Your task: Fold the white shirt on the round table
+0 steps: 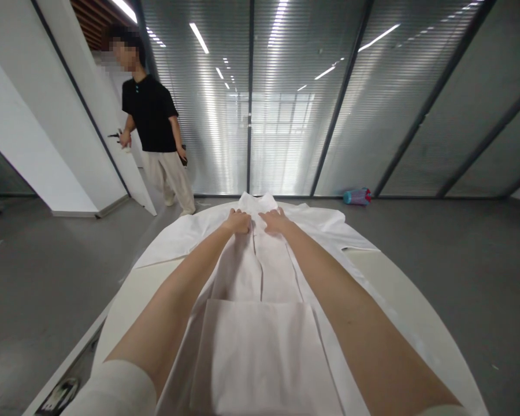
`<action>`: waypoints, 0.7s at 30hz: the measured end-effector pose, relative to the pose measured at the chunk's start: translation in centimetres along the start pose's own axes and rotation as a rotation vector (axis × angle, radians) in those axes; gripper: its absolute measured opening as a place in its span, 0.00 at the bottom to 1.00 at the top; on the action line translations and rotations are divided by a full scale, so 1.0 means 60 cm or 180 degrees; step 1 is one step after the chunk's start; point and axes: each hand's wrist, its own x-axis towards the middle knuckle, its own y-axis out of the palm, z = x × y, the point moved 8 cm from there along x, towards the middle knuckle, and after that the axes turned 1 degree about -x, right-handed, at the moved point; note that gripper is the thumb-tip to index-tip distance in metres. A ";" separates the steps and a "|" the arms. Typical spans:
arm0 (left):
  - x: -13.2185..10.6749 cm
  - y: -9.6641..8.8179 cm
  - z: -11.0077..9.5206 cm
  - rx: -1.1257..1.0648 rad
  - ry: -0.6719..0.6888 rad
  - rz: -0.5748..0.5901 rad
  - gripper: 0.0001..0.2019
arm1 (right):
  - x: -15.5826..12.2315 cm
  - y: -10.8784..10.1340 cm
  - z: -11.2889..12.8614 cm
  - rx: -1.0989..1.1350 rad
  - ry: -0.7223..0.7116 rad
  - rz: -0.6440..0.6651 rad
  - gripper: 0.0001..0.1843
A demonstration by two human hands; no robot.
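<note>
White shirt (260, 323) under both hands

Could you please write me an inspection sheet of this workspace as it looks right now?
Surface: white table, mostly covered by cloth.
Job's things: white shirt spread flat, collar at the far end; lower part folded up.
Clutter: nothing seen on the table.
Hands: left hand and right hand rest on the shirt just below the collar; whether they pinch it cannot be told.
Cables: nothing seen.
Surroundings: grey floor, glass wall with blinds, a person in a black top at the doorway, a blue-pink object on the floor.
</note>
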 end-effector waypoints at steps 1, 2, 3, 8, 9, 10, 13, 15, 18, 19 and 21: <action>0.002 0.001 0.002 -0.0002 -0.0003 0.0016 0.20 | 0.003 0.000 -0.002 -0.0008 0.0014 0.0003 0.37; 0.004 0.002 0.004 -0.0009 -0.0008 0.0026 0.20 | 0.005 0.000 -0.004 -0.0014 0.0032 -0.0007 0.35; 0.006 0.003 0.006 -0.0019 -0.0016 0.0028 0.21 | 0.007 0.000 -0.006 -0.0015 0.0048 -0.0022 0.33; 0.009 0.009 0.016 -0.0080 -0.0099 -0.0050 0.25 | 0.007 0.002 -0.009 0.0024 0.0059 -0.0132 0.30; 0.007 0.008 0.017 -0.0086 -0.0118 -0.0077 0.25 | 0.006 0.001 -0.008 0.0029 0.0042 -0.0174 0.30; 0.004 0.005 0.017 -0.0087 -0.0133 -0.0118 0.26 | 0.004 -0.002 -0.008 0.0031 0.0025 -0.0223 0.29; -0.008 -0.019 0.016 -0.0060 -0.0148 -0.0337 0.22 | -0.004 -0.020 -0.010 0.0021 0.0009 -0.0382 0.29; -0.021 -0.047 0.014 -0.0036 -0.0147 -0.0505 0.19 | -0.015 -0.042 -0.015 0.0004 0.0029 -0.0492 0.29; -0.054 -0.102 0.007 0.0014 -0.0139 -0.0732 0.15 | -0.050 -0.091 -0.019 -0.0052 0.0045 -0.0694 0.23; -0.070 -0.120 0.002 0.0031 -0.0126 -0.0798 0.14 | -0.069 -0.110 -0.017 -0.0111 0.0036 -0.0814 0.21; -0.113 -0.154 -0.018 0.0098 -0.0048 -0.0947 0.12 | -0.119 -0.149 -0.003 -0.0293 -0.0026 -0.1126 0.16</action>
